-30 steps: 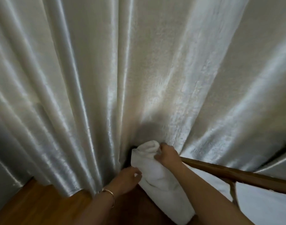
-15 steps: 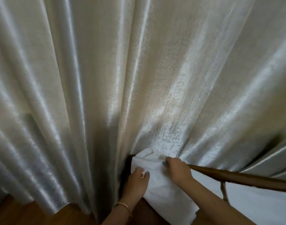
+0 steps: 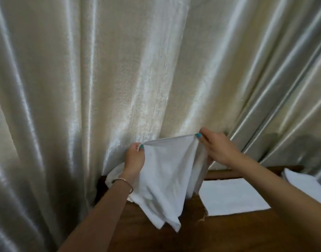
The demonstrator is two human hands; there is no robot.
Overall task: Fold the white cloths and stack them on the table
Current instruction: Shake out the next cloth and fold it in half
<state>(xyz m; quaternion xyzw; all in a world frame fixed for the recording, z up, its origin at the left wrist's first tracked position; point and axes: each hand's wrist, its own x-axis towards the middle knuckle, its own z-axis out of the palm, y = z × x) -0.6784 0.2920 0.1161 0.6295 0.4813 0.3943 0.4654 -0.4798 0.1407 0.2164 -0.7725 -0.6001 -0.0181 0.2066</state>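
You are pinching the top edge of the limp white cotton cloth point(image 3: 161, 171) between your left hand point(image 3: 135, 157) and right hand point(image 3: 217, 150), stretching its long axis sideways above the dark wooden surface point(image 3: 228, 233)'s far-left corner, whereas a second ago you were gripping it bunched there.

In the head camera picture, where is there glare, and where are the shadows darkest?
Head view: bright glare streaks run down the satin curtain folds; the darkest shadow sits at lower left beside the left hand; wide-angle distortion fans the folds outward; the held cloth looks slightly soft.
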